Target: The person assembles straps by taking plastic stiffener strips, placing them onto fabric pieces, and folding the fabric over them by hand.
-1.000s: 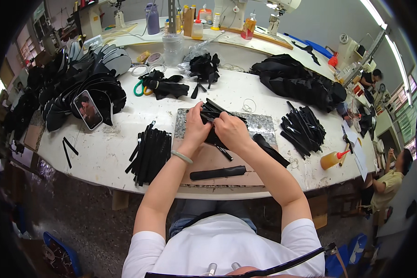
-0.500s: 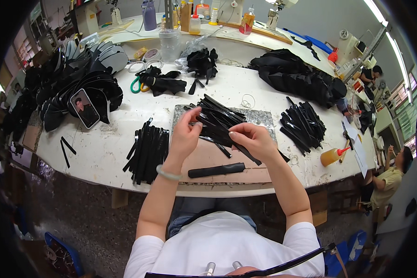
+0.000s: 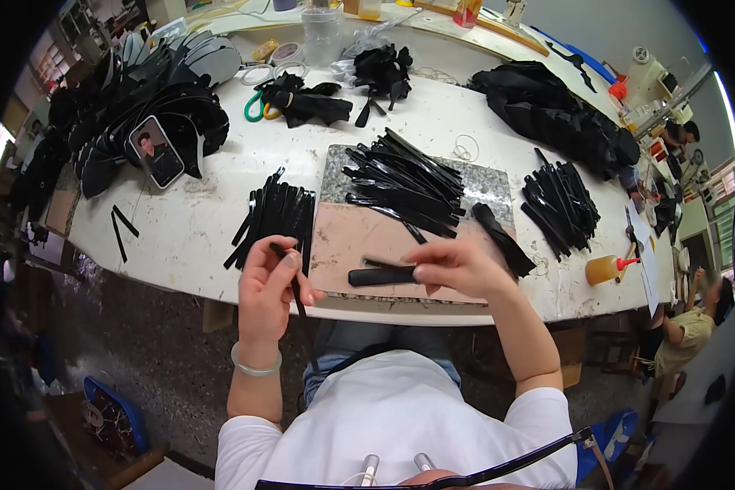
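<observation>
Grip of the left hand [image 3: 263, 296] pinched on a narrow black strip [image 3: 301, 309]

Thumb and fingertips of the left hand meet on the strip near its upper end; the rest hangs past the worktop's front edge, toward the lap. The right hand [image 3: 463, 269], motion-blurred, has its grip drawn together on a slim dark strip [image 3: 380, 262] pointing leftward, just above a flat, rounded black piece [image 3: 371, 278] on a pinkish-tan board [image 3: 335, 245]. Beyond, a heap of glossy black strips [image 3: 404, 184] lies over a speckled grey slab [image 3: 492, 184]. Two more black strip bundles, left [image 3: 273, 214] and right [image 3: 559, 204], rest on the off-white worktop [image 3: 180, 245].
</observation>
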Tool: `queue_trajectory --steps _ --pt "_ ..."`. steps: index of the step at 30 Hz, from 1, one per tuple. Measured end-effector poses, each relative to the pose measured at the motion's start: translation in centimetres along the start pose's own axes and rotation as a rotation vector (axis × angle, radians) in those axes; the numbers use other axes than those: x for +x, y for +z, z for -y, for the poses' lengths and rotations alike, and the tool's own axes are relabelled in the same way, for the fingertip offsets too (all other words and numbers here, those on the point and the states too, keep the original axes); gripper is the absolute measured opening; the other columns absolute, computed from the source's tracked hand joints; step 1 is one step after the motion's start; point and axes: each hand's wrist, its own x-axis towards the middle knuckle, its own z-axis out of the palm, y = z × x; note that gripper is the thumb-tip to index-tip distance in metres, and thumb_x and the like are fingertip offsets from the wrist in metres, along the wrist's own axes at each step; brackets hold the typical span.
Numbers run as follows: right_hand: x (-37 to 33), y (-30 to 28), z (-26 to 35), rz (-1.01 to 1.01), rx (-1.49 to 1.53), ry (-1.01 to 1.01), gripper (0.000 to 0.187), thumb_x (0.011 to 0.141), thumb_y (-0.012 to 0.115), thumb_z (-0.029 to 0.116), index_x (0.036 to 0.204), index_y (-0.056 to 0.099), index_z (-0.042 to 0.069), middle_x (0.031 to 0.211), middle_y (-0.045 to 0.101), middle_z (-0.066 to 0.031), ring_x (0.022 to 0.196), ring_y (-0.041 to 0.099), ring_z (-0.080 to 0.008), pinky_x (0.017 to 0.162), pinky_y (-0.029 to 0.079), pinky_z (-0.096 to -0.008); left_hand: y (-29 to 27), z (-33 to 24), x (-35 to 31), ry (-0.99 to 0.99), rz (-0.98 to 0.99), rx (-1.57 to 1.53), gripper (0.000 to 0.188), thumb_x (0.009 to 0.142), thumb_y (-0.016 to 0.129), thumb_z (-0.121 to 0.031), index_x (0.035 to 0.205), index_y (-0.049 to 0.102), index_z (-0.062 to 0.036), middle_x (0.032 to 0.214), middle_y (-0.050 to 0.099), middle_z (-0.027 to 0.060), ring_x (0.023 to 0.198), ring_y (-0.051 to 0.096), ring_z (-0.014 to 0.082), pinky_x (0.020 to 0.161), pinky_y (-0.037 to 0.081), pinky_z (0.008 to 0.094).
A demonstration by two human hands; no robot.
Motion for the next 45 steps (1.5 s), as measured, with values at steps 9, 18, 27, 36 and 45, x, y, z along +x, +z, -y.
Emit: queue_trajectory --steps 9,18,27,36,45 --pt "3.8 -0.8 -0.3 0.148 -0.424 0.208 0.022 0.085 0.074 0.024 0.090 0.072 0.002 0.068 0.066 -0.0027 0.058 0.064 -0.0083 0.053 0.047 -0.0242 -0.8 5.4 0.5 0.061 0.113 0.880 0.026 0.091 0.063 -0.012 0.113 0.059 0.0011 0.095 0.062 0.0122 0.083 0.062 0.0203 0.074 0.049 0.0323" --pt "4.3 -0.4 -0.2 0.154 -0.485 0.274 0.023 0.085 0.073 0.025 0.090 0.072 0.003 0.072 0.068 -0.0033 0.060 0.067 -0.0104 0.053 0.049 -0.0243 0.4 6.5 1.1 0.156 0.175 1.021 0.020 0.089 0.065 -0.012 0.103 0.059 0.0020 0.096 0.062 0.0177 0.086 0.062 0.0354 0.074 0.049 0.0400" --pt "2.8 -3.1 0.4 0.108 -0.500 0.315 0.020 0.084 0.074 0.019 0.090 0.071 0.000 0.075 0.070 -0.0056 0.060 0.067 -0.0110 0.056 0.052 -0.0249 1.8 6.5 1.2 0.282 0.273 1.175 0.015 0.085 0.063 0.000 0.099 0.058 0.0001 0.091 0.058 0.0163 0.082 0.060 0.0380 0.069 0.048 0.0391" --pt "0.6 -5.9 -1.6 0.029 -0.427 0.345 0.017 0.082 0.075 0.012 0.084 0.070 -0.003 0.072 0.067 -0.0056 0.056 0.064 -0.0101 0.053 0.050 -0.0242 3.1 6.5 1.3 0.437 0.529 1.380 0.032 0.077 0.058 0.005 0.104 0.066 -0.0117 0.096 0.059 0.0038 0.068 0.065 0.0267 0.058 0.053 0.0365" --pt "0.4 -3.8 -1.3 -0.121 -1.161 0.238 0.016 0.082 0.073 0.023 0.088 0.068 0.009 0.076 0.065 -0.0048 0.075 0.065 -0.0237 0.066 0.050 -0.0372 3.7 6.9 1.2 0.498 0.521 1.528 0.040 0.077 0.059 0.002 0.109 0.071 -0.0178 0.088 0.059 0.0026 0.065 0.064 0.0210 0.056 0.052 0.0329"
